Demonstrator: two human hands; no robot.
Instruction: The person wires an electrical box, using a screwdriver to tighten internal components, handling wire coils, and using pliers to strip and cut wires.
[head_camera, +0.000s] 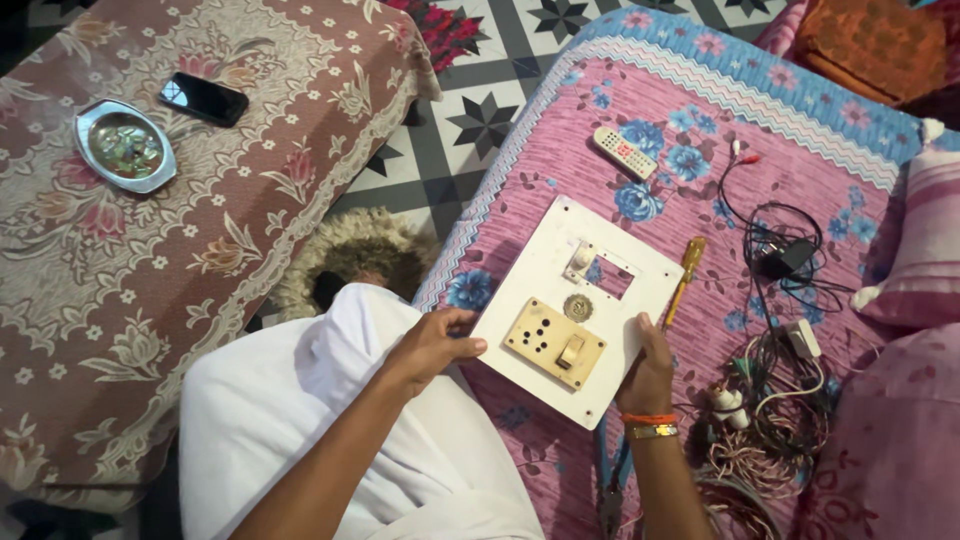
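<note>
Metal dish (125, 146) and black phone (204, 98) are seen on the left cushion, untouched. White switchboard panel (577, 306) is held flat over the pink bedsheet (640, 90), gripped at both edges: left hand (432, 345) closed on its left edge, right hand (648, 375) closed on its right. Socket-and-switch unit (555, 343) is mounted; one rectangular cutout looks unfilled, so fitting appears partly done. Yellow-handled screwdriver (684, 277) lies just beside; tangled wires (780, 400) further right.
</note>
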